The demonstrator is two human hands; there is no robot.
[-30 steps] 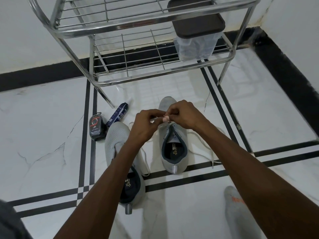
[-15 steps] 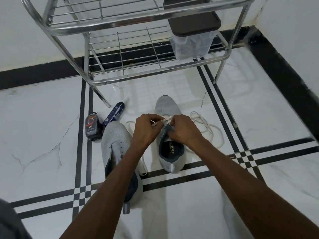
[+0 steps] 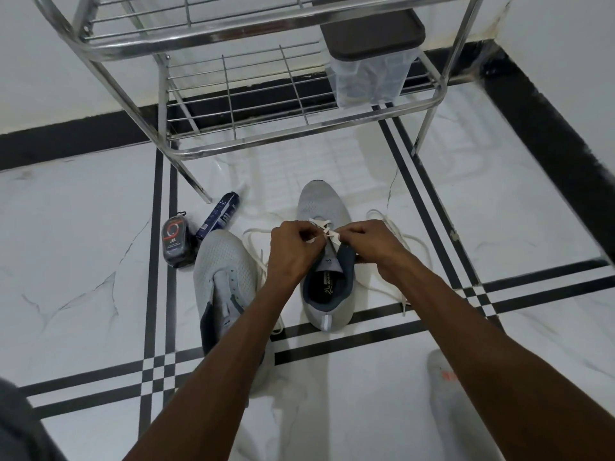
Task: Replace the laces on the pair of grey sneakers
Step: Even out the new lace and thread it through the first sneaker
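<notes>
Two grey sneakers stand on the white floor, toes pointing away from me. The right sneaker [image 3: 321,207] has a white lace [image 3: 324,229] crossed through its front eyelets, and long loose ends [image 3: 412,241] trail onto the floor beside it. My left hand [image 3: 291,252] pinches one lace end above the tongue. My right hand [image 3: 374,242] pinches the other part of the lace at the shoe's right eyelets. The left sneaker [image 3: 224,271] lies under my left forearm with no lace visible in its eyelets.
A steel wire shoe rack [image 3: 233,94] stands just behind the shoes, holding a clear box with a dark lid [image 3: 371,54]. A black shoe-polish sponge [image 3: 174,239] and a dark blue tube [image 3: 219,214] lie left of the sneakers. My socked foot [image 3: 446,380] shows at lower right.
Both hands have drawn slightly apart over the right sneaker, and the crossed lace between them is now exposed. My view has shifted a little, bringing my socked foot back into sight.
</notes>
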